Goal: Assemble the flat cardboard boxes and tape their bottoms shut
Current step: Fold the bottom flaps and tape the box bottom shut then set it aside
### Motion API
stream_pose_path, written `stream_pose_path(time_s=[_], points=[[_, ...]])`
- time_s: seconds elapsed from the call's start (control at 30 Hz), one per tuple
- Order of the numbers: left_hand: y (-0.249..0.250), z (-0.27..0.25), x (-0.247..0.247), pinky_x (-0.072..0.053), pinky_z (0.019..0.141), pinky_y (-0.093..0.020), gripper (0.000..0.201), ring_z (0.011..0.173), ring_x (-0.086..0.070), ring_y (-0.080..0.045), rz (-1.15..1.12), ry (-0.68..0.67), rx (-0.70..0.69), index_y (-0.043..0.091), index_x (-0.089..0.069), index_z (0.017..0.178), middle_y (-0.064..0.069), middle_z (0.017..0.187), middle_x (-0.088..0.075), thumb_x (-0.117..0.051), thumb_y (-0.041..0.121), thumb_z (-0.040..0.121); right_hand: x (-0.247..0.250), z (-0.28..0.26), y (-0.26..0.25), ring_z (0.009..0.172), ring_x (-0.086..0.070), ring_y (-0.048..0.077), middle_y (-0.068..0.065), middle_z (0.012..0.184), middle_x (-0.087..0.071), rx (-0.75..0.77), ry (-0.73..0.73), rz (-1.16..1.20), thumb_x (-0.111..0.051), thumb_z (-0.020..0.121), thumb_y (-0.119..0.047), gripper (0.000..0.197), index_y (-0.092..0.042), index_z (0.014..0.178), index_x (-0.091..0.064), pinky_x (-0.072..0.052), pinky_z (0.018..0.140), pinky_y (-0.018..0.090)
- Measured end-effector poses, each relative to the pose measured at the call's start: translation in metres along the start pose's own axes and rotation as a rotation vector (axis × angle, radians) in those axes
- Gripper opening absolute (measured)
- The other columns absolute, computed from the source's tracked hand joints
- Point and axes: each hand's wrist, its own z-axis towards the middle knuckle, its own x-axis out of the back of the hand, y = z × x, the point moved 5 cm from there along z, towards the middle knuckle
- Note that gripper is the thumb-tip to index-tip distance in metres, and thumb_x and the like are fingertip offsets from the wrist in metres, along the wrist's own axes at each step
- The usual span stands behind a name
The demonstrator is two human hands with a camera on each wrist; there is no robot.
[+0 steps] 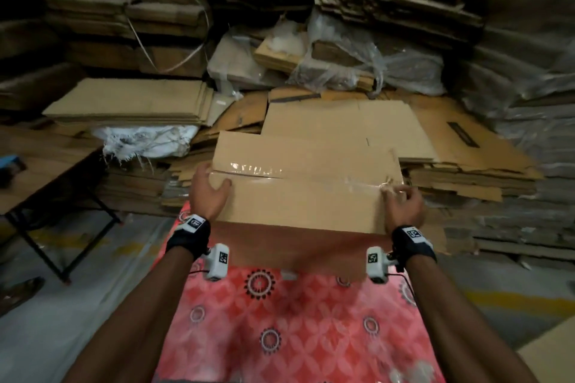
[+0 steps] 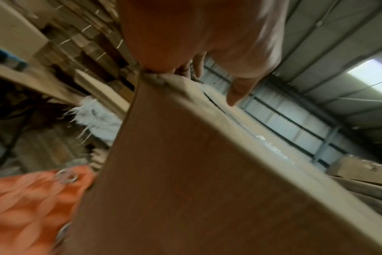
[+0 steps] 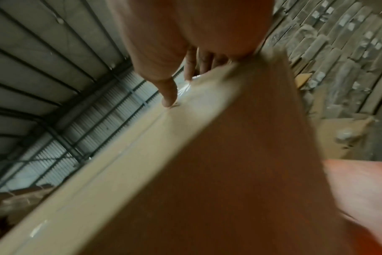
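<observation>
A brown cardboard box [image 1: 305, 205] stands bottom-up on the pink patterned tablecloth [image 1: 280, 336], its near side tipped toward me. Clear tape [image 1: 258, 169] runs along the seam between the closed bottom flaps. My left hand [image 1: 210, 193] grips the box's left end, thumb on the top face and fingers over the edge. My right hand [image 1: 404, 207] grips the right end where the tape finishes, fingers curled over that edge. In the left wrist view the palm [image 2: 207, 34] sits on the box [image 2: 185, 172] corner. The right wrist view shows the thumb [image 3: 168, 93] pressing the box [image 3: 229, 172] beside the tape.
Stacks of flat cardboard [image 1: 357, 127] lie right behind the box, with more piled up to the ceiling. A torn white sack [image 1: 146, 140] sits under another flat stack [image 1: 124, 102]. A folding table [image 1: 37, 177] stands at the left with a blue item [image 1: 11, 162] on it.
</observation>
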Motion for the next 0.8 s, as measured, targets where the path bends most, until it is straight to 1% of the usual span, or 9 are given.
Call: stream_pose_path(time_s=[0.1,0.17,0.3,0.4,0.47,0.57,0.67,0.73,0.8], points=[[0.02,0.018,-0.002,-0.048,0.102,-0.041,0.042,0.117,-0.06,-0.031,0.15,-0.086,-0.027,0.023,-0.067,0.117,-0.011,0.121,-0.068,-0.074,0.025,0.076,-0.002,0.013,-0.014,0.101,-0.064,0.034,0.011,0.108,-0.071,-0.017,0.004,-0.087,-0.074,0.077,-0.042,0.022,-0.025,0.09,-0.068,-0.052,0.086,0.038],[0.023,0.026,-0.005,-0.049,0.103,-0.044,0.045,0.118,-0.061,-0.034,0.196,-0.15,-0.003,0.022,-0.071,0.115,-0.014,0.121,-0.069,-0.071,0.03,0.07,-0.002,0.017,-0.022,0.1,-0.064,0.034,0.011,0.109,-0.071,-0.011,-0.029,-0.132,-0.074,0.077,-0.038,0.021,-0.026,0.092,-0.069,-0.052,0.084,0.037],[0.01,0.029,-0.011,-0.053,0.1,-0.042,0.06,0.112,-0.065,-0.034,0.269,-0.238,0.05,0.02,-0.071,0.121,-0.015,0.121,-0.07,-0.069,0.038,0.064,-0.004,0.017,-0.031,0.099,-0.067,0.035,0.014,0.11,-0.072,0.009,-0.168,-0.203,-0.083,0.069,-0.038,0.039,-0.025,0.103,-0.073,-0.057,0.085,0.039],[-0.003,0.019,-0.022,-0.054,0.098,-0.041,0.053,0.109,-0.068,-0.033,0.292,-0.285,0.085,0.014,-0.07,0.126,-0.016,0.119,-0.072,-0.08,0.025,0.075,-0.009,0.017,-0.028,0.103,-0.067,0.033,0.013,0.117,-0.072,0.04,-0.263,-0.249,-0.089,0.06,-0.044,0.059,-0.022,0.113,-0.073,-0.058,0.089,0.043],[-0.011,0.014,-0.026,-0.051,0.102,-0.04,0.051,0.114,-0.065,-0.033,0.31,-0.289,0.093,0.011,-0.07,0.127,-0.016,0.124,-0.07,-0.081,0.02,0.078,-0.012,0.017,-0.023,0.104,-0.068,0.031,0.012,0.119,-0.072,0.044,-0.311,-0.289,-0.089,0.057,-0.05,0.069,-0.023,0.118,-0.072,-0.058,0.091,0.043],[-0.012,0.013,-0.029,-0.047,0.104,-0.037,0.051,0.122,-0.061,-0.033,0.332,-0.308,0.103,0.012,-0.069,0.129,-0.016,0.131,-0.067,-0.08,0.024,0.081,-0.014,0.019,-0.017,0.113,-0.065,0.034,0.013,0.125,-0.071,0.061,-0.345,-0.363,-0.089,0.06,-0.054,0.073,-0.022,0.123,-0.071,-0.055,0.095,0.041],[-0.006,0.014,-0.03,-0.045,0.105,-0.035,0.051,0.124,-0.06,-0.033,0.381,-0.324,0.099,0.013,-0.069,0.131,-0.016,0.133,-0.066,-0.079,0.026,0.083,-0.017,0.024,-0.013,0.114,-0.065,0.035,0.014,0.127,-0.07,0.102,-0.391,-0.39,-0.084,0.056,-0.065,0.084,-0.023,0.127,-0.069,-0.054,0.097,0.044],[-0.004,0.015,-0.029,-0.045,0.107,-0.035,0.054,0.126,-0.059,-0.033,0.381,-0.349,0.113,0.015,-0.067,0.133,-0.016,0.136,-0.064,-0.079,0.031,0.083,-0.022,0.027,-0.011,0.117,-0.062,0.038,0.016,0.13,-0.066,0.154,-0.414,-0.449,-0.075,0.053,-0.078,0.093,-0.025,0.128,-0.067,-0.053,0.1,0.049],[-0.008,0.016,-0.029,-0.045,0.109,-0.038,0.061,0.127,-0.058,-0.033,0.38,-0.369,0.119,0.02,-0.065,0.136,-0.015,0.14,-0.061,-0.076,0.043,0.081,-0.028,0.024,-0.011,0.131,-0.049,0.042,0.019,0.143,-0.054,0.194,-0.42,-0.612,-0.064,0.063,-0.083,0.091,-0.028,0.134,-0.06,-0.04,0.11,0.059]])
